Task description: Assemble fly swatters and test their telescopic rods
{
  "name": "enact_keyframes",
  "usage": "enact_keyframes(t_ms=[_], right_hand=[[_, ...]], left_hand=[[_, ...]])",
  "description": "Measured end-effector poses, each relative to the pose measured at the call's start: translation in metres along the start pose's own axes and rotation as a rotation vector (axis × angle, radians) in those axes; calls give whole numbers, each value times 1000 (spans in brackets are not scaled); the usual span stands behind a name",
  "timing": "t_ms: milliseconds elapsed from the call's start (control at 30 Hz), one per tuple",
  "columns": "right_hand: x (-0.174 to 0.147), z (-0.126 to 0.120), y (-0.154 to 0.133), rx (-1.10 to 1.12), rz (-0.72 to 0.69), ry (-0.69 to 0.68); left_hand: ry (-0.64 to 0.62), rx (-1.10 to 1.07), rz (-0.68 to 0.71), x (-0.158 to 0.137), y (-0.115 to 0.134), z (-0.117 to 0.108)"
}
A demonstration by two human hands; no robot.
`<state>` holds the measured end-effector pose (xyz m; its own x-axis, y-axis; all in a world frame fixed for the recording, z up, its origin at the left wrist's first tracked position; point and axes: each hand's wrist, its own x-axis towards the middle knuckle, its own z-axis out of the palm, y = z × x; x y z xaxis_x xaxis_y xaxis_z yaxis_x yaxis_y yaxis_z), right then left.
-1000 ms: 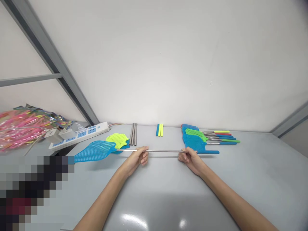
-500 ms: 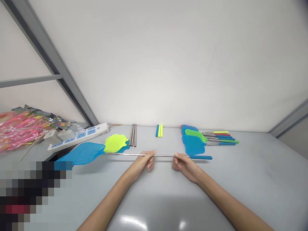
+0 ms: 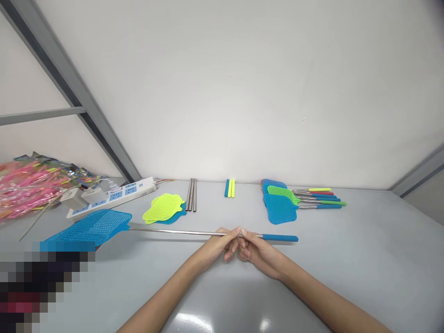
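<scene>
Both hands grip the thin metal rod of a blue fly swatter (image 3: 166,230), held crosswise over the table. Its mesh head is at the left and its blue handle at the right. My left hand (image 3: 222,246) is closed on the rod. Right beside it, my right hand (image 3: 258,252) pinches the rod close to the handle; the thumbs meet or nearly meet. Behind the rod lie yellow and blue swatter heads (image 3: 163,208), several metal rods (image 3: 191,195) and blue and yellow handle grips (image 3: 229,188).
Several complete fly swatters (image 3: 280,208) lie stacked at the back right. On the left are a white power strip (image 3: 116,199) with plugs in it and a heap of bagged pink items (image 3: 31,185). A pale wall (image 3: 229,92) closes off the back of the table (image 3: 364,259).
My hands have come together along the rod and moved slightly nearer to me. The swatter has shifted left and down, its head farther left.
</scene>
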<state>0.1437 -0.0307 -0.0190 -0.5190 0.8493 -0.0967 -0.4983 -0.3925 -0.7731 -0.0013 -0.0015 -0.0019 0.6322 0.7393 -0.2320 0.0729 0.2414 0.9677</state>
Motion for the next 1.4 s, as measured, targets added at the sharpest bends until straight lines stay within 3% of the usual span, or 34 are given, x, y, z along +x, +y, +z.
enact_keyframes(t_ms=[433, 800, 1067, 1400], right_hand=[[4, -1, 7, 102, 70, 72], [2, 3, 6, 81, 3, 208], [2, -1, 2, 32, -47, 230], [3, -2, -4, -19, -81, 254]], left_hand=[[-54, -174, -22, 2, -2, 8], [17, -255, -16, 0, -6, 15], [16, -310, -43, -1, -4, 15], [11, -162, -53, -3, 5, 7]])
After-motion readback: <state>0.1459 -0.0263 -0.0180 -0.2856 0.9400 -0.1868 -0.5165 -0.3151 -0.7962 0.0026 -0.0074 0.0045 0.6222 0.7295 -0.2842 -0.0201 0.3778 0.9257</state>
